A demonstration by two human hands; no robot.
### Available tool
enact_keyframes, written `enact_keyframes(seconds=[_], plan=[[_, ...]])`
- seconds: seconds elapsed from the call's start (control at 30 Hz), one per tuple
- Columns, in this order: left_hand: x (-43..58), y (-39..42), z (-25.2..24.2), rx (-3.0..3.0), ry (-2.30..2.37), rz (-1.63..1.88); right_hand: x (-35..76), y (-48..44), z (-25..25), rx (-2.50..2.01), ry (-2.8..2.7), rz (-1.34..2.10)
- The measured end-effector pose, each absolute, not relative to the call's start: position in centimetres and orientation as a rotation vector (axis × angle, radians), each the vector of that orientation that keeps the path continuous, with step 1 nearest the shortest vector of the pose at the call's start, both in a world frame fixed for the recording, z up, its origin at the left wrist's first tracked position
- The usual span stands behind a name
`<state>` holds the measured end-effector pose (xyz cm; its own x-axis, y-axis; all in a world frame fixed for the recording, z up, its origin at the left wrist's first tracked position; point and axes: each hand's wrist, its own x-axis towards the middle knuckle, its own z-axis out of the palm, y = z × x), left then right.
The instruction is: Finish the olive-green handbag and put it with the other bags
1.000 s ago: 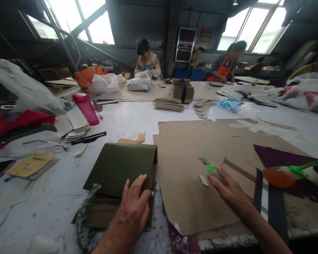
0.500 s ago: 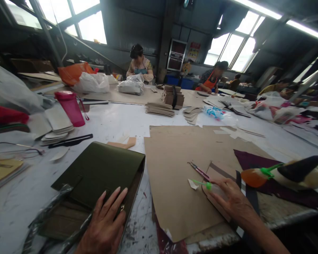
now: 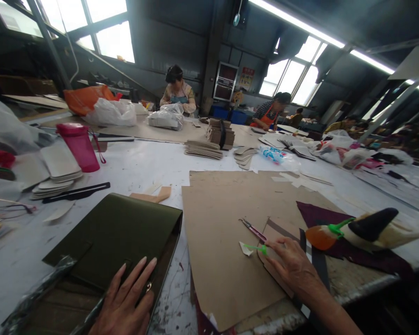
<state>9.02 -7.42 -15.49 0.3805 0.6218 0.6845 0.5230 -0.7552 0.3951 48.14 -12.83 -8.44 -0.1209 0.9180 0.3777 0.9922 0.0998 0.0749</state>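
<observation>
My left hand (image 3: 125,298) lies with fingers spread on the dark green handbag (image 3: 122,232), near its small gold clasp (image 3: 148,286). The bag rests flat, its strap wrapped in clear plastic. My right hand (image 3: 293,265) is closed around a small translucent bottle (image 3: 273,253) with a thin green nozzle, mostly hidden by the fingers. The nozzle points left over a scrap of white paper (image 3: 246,249). Just beyond my right fingers lies a pink-handled tool (image 3: 254,230) with a thin metal tip. Under this hand are light brown pieces with dark strips, on a large brown sheet (image 3: 223,279).
An orange bottle (image 3: 319,237) with a green nozzle lies on purple material (image 3: 309,211) at right. A pink cup (image 3: 78,146) and stacked pale pieces (image 3: 56,186) stand at left. Brown stacks (image 3: 203,149) lie farther back. Several people sit across the workshop.
My view has turned a little to the right, so the table and its things sit farther left. Both hands keep nearly the same places on the bag and the bottle.
</observation>
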Motion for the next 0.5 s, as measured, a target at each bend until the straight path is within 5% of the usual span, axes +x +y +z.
enact_keyframes(seconds=[0.5], plan=[[9.42, -7.69, -15.32, 2.413, 1.088, 1.338, 47.59, -12.71, -8.24, -1.903, -2.14, -0.375]])
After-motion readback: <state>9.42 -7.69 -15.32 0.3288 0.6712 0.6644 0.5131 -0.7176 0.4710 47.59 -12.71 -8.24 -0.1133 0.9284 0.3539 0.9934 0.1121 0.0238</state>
